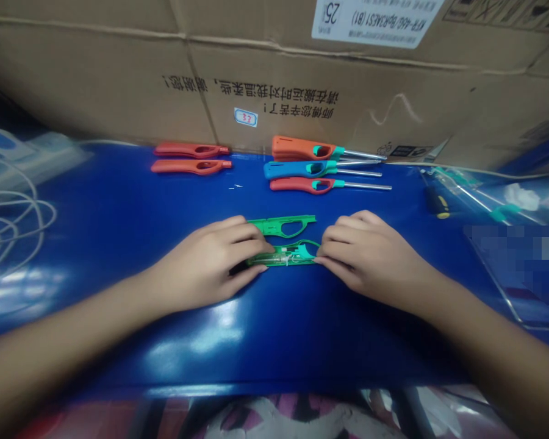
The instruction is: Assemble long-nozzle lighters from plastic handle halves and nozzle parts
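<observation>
A green lighter half-shell [289,256] with its inner parts exposed lies between my hands on the blue table. My left hand [215,256] pinches its left end, thumb at the near side and fingers at the far side. At its right end, the fingertips of my right hand [366,256] close on the shell's tip, hiding what exactly they grip. A teal trigger piece [305,251] sits inside the shell. Just behind lies the matching green cover half [283,227], its left end partly behind my left fingers.
Several assembled lighters, including a blue one [297,169], lie along the cardboard box [132,91] at the back. Two red handle shells [178,166] rest to their left. White cable coils [16,225] lie at left; a dark screwdriver handle [435,202] and bagged lighter parts [503,207] at right.
</observation>
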A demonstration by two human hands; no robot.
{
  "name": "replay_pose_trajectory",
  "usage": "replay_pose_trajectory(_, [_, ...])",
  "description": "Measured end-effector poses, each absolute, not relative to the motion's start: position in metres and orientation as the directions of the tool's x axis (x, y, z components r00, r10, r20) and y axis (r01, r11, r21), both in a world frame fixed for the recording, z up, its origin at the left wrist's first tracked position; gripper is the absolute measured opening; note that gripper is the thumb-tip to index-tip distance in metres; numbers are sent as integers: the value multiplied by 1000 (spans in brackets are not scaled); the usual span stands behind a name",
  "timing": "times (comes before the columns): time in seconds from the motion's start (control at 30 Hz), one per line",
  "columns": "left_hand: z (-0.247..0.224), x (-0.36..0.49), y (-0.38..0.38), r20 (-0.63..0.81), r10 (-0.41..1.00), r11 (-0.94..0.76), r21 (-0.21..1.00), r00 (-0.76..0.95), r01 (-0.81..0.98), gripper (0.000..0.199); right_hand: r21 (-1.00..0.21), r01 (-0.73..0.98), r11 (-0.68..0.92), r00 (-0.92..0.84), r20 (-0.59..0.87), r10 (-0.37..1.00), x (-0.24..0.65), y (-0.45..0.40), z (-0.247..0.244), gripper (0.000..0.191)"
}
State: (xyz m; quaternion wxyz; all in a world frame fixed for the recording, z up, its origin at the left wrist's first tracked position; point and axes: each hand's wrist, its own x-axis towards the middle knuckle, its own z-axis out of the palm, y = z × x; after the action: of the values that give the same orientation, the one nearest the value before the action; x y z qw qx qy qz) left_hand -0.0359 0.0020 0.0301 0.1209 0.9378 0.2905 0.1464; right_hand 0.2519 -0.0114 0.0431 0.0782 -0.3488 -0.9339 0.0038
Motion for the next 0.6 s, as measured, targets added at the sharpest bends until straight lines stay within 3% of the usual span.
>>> replay_pose_trajectory(0.2, [30, -34, 0, 167, 571, -808, 290, 804, 514, 28, -136, 671, 729, -719, 118, 685, 251, -12, 42, 23])
replay_pose_trajectory(0.6, [24, -27, -6, 89, 492, -866, 150, 866, 476, 51, -70, 647, 759, -742, 174, 648, 247, -13, 38, 27])
